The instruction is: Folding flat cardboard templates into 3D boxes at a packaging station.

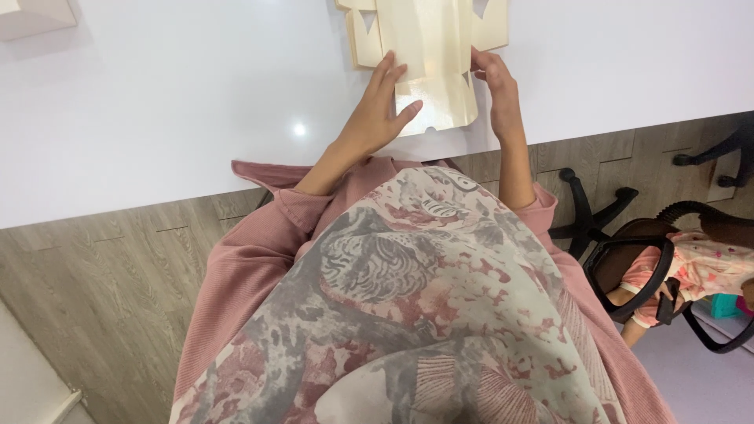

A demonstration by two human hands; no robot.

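- I see the left hand [382, 106] at upper centre of the frame, fingers spread flat, pressing on a cream die-cut cardboard sheet [428, 59].
- My right hand [496, 90] pinches the sheet's right edge.
- The sheet lies on the white table [157, 118], running off the top edge.
- At right, a black office chair [636, 259] holds a seated person in pink.

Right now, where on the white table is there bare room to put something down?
The widest bare stretch of the white table lies left of the left hand, up to the pale box corner. A second bare patch lies right of the right hand. It is crowded around the flat cream cardboard.
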